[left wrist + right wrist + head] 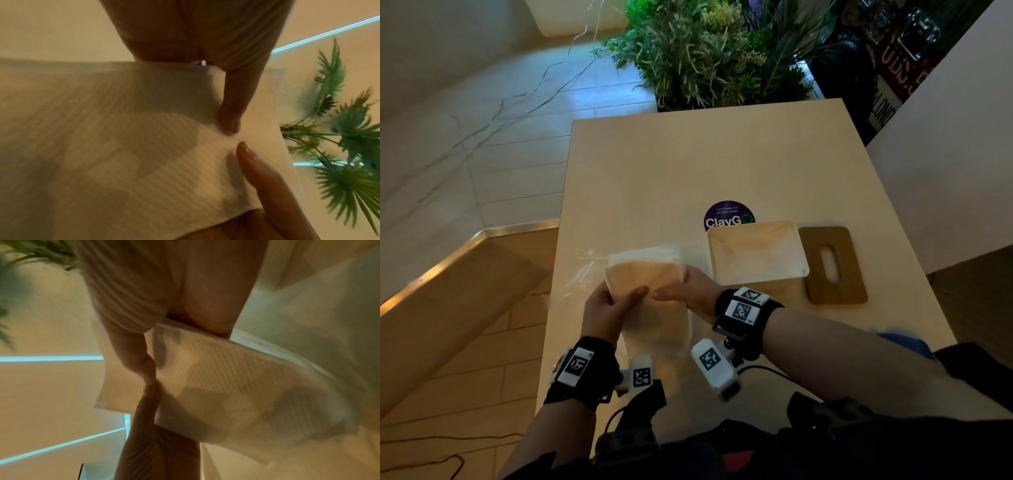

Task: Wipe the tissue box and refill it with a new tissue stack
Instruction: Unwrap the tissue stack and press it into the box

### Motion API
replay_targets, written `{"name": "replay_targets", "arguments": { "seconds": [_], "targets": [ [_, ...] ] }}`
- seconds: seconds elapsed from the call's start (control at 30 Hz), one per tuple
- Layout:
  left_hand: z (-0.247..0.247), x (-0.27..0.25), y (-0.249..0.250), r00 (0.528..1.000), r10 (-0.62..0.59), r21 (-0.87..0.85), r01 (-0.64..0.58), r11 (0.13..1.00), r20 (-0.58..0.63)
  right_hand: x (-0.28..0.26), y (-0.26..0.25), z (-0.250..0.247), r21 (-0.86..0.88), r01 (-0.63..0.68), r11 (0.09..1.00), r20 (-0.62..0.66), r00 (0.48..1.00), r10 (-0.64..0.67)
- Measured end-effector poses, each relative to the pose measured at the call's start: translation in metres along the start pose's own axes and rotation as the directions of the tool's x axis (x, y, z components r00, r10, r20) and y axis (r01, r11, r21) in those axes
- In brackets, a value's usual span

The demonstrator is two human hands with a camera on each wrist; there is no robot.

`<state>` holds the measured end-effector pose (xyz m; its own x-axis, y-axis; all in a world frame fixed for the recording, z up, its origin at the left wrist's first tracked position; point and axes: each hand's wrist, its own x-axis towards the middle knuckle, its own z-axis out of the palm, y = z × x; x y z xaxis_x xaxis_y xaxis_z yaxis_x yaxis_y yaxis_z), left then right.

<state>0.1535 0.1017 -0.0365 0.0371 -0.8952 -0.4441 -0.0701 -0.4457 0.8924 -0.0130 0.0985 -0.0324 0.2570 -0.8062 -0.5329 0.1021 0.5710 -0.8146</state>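
Above the table (688, 164), both hands (650, 298) grip the tissue stack (645, 274), its long axis running away from the person.

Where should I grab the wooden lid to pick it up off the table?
Judging by its pose, pinch the lid across its two long edges from above. It lies flat on the table, right of the open box, so a fingertip hooked in the centre slot could tip an edge up first. The right edge has free table beside it.
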Motion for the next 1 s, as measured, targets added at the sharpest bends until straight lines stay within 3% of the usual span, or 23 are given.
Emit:
{"name": "replay_targets", "arguments": {
  "seconds": [0.2, 0.3, 0.37, 0.43, 0.5, 0.57, 0.63, 0.73, 0.87, 0.93, 1.0],
  "targets": [
    [-0.005, -0.017, 0.015, 0.966, 0.201, 0.095, -0.218, 0.971, 0.161, -0.019, -0.029, -0.005, -0.174, 0.153, 0.973, -0.014, 0.987, -0.158],
    [-0.008, -0.026, 0.028, 0.959, 0.209, 0.147, -0.238, 0.960, 0.191, -0.032, -0.050, -0.009, 0.075, 0.196, 0.978, -0.122, 0.975, -0.186],
    [-0.007, -0.029, 0.033, 0.971, 0.179, 0.180, -0.206, 0.962, 0.156, -0.038, -0.061, -0.018, 0.351, 0.237, 0.906, -0.207, 0.963, -0.172],
    [0.000, -0.026, 0.032, 0.983, 0.111, -0.050, -0.105, 0.993, 0.143, -0.040, -0.064, -0.030, 0.553, 0.262, 0.791, -0.258, 0.957, -0.136],
    [0.017, -0.021, 0.033, 0.980, -0.013, -0.293, 0.073, 0.953, 0.200, -0.042, -0.059, -0.038, 0.658, 0.259, 0.707, -0.301, 0.951, -0.068],
    [0.040, -0.018, 0.038, 0.981, -0.071, -0.340, 0.129, 0.932, 0.178, -0.046, -0.053, -0.042, 0.683, 0.249, 0.687, -0.357, 0.934, 0.016],
    [0.059, -0.013, 0.041, 0.990, -0.111, -0.322, 0.133, 0.937, 0.088, -0.051, -0.046, -0.055, 0.638, 0.274, 0.720, -0.441, 0.896, 0.049],
    [0.076, 0.000, 0.036, 0.994, -0.105, -0.245, 0.110, 0.963, 0.036, -0.067, -0.040, -0.091, 0.386, 0.311, 0.868, -0.565, 0.824, -0.044],
    [0.107, 0.012, 0.039, 0.987, -0.100, -0.034, 0.105, 0.994, 0.123, -0.081, -0.035, -0.140, 0.048, 0.055, 0.997, -0.530, 0.848, -0.021],
    [0.129, 0.020, 0.040, 0.994, -0.034, 0.197, 0.013, 0.980, 0.106, -0.080, -0.033, -0.155, -0.188, -0.088, 0.978, -0.550, 0.834, -0.030],
    [0.151, 0.026, 0.044, 0.992, 0.066, 0.503, -0.113, 0.857, 0.110, -0.075, -0.036, -0.162, -0.428, -0.201, 0.881, -0.572, 0.815, -0.092]
  ]
}}
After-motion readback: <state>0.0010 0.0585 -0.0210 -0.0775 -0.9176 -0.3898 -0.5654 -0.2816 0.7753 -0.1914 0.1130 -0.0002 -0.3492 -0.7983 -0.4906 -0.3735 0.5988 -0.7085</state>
